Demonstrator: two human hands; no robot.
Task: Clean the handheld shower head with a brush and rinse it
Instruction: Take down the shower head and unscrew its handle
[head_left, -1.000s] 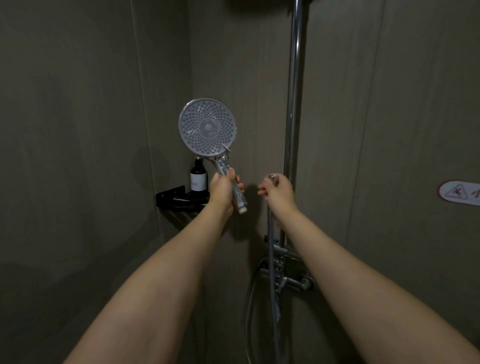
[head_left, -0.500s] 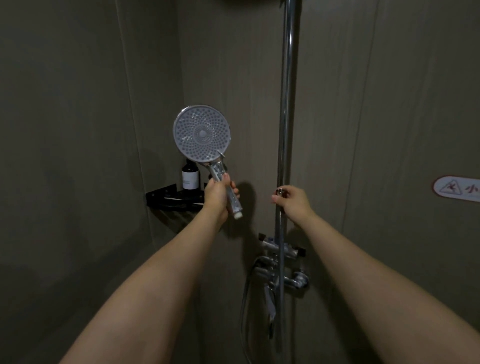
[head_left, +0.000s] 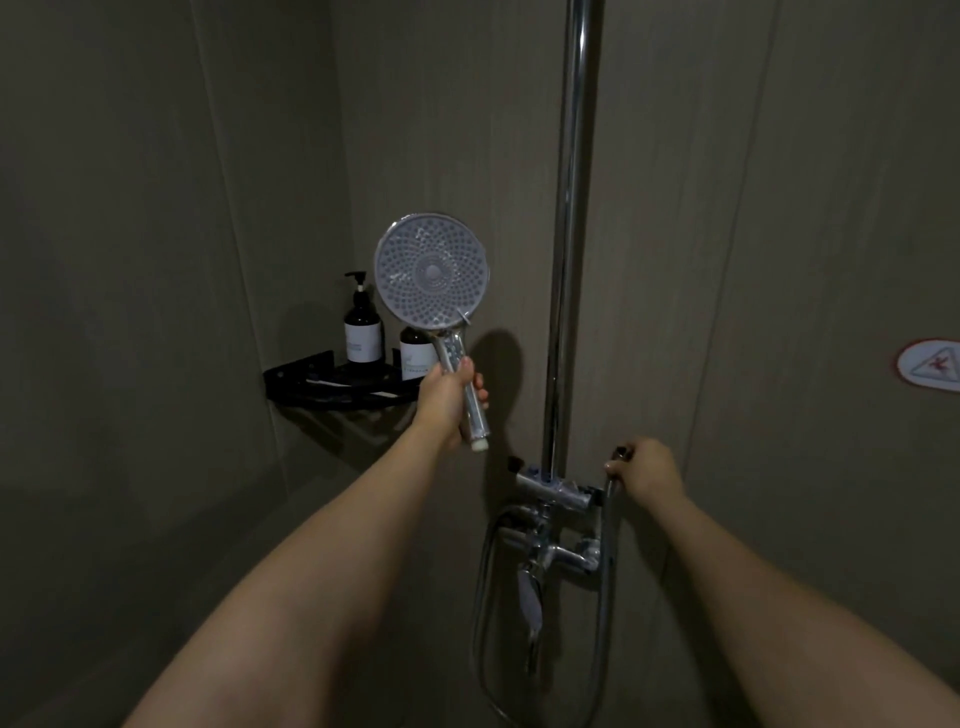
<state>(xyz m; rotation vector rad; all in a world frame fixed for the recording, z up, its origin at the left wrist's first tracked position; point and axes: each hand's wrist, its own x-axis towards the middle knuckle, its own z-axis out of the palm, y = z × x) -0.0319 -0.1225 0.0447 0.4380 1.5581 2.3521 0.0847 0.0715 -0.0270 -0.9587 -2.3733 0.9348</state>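
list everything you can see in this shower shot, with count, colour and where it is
shower head: 1, grey face with clear handle, held up in front of the corner, no hose attached
pump bottles: 2, dark with white labels, on the corner shelf
corner shelf: 1, black, in the wall corner
shower pole: 1, chrome, upright on the back wall
tap fitting: 1, chrome, at the foot of the pole
hose: 1, silvery, looping below the tap
warning sticker: 1, white and red, right wall
hands: 2; left hand grips the shower head handle, right hand holds the hose end
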